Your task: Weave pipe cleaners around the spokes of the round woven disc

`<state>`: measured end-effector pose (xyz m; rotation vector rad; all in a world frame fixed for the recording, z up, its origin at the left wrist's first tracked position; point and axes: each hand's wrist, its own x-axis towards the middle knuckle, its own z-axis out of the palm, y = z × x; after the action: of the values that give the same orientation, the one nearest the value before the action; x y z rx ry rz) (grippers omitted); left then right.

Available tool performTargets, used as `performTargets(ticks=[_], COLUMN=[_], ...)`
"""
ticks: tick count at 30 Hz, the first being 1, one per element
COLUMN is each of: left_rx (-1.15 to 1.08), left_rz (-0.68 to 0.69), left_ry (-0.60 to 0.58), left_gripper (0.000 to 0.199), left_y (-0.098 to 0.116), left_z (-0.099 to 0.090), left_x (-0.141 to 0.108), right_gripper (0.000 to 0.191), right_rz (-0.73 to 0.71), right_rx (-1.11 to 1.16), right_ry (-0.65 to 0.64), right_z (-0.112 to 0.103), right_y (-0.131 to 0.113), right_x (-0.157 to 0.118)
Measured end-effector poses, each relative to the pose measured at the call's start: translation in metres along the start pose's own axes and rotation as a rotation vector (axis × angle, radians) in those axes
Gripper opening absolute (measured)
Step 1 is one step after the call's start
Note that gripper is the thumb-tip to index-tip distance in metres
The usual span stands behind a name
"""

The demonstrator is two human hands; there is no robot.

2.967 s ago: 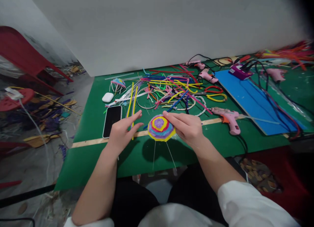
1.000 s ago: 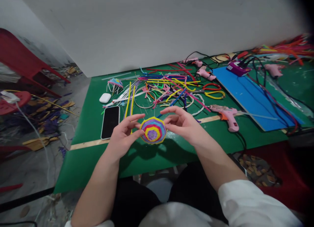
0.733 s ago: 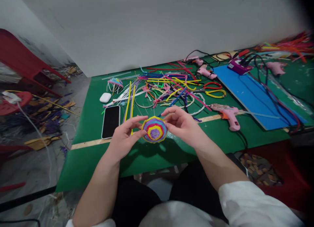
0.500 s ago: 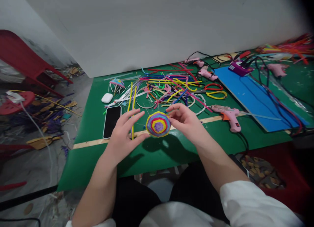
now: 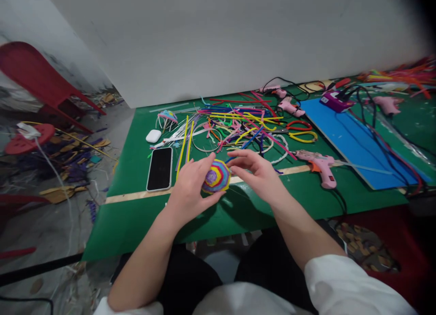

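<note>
A small round piece (image 5: pixel 218 175) with purple, yellow, red and blue rings is held above the green table (image 5: pixel 132 224). My left hand (image 5: pixel 192 185) wraps round its left side, thumb along the lower edge and fingers at the top. On the right edge, my right hand (image 5: pixel 254 172) pinches it between thumb and fingertips. Behind my hands lie many coloured fuzzy stems (image 5: pixel 238 117) and a white ring (image 5: pixel 206 140). A phone (image 5: pixel 160 169) rests left of my left hand.
Right of my hands are a pink glue gun (image 5: pixel 322 165), scissors (image 5: pixel 301 131) and a blue board (image 5: pixel 350 147). A white case (image 5: pixel 153 135) and a small domed piece (image 5: pixel 167 117) lie at the back left. Cables cross the right side.
My left hand has moved right and closed onto the round piece, which has turned its face leftward. My right hand still grips its edge. The view has shifted slightly.
</note>
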<state>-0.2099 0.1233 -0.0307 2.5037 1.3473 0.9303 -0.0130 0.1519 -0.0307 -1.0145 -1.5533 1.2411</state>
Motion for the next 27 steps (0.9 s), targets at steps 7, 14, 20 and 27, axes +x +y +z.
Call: performTargets(ticks=[7, 14, 20, 27], left_rx=[0.099, -0.043, -0.113, 0.049], left_rz=[-0.121, -0.185, -0.268, -0.060], left_ry=[0.008, -0.083, 0.143, -0.301], left_gripper=[0.079, 0.084, 0.062, 0.076], left_y=[-0.022, -0.033, -0.062, -0.057], left_z=[0.011, 0.015, -0.028, -0.011], left_x=[0.009, 0.011, -0.005, -0.011], right_gripper=[0.025, 0.031, 0.027, 0.027], right_rz=[-0.148, -0.084, -0.065, -0.030], right_rx=[-0.195, -0.229, -0.292, -0.459], right_ry=[0.287, 0.275, 0.233, 0.262], right_z=[-0.026, -0.046, -0.057, -0.071], right_y=[0.013, 0.028, 0.032, 0.042], right_x=[0.013, 0.021, 0.024, 0.028])
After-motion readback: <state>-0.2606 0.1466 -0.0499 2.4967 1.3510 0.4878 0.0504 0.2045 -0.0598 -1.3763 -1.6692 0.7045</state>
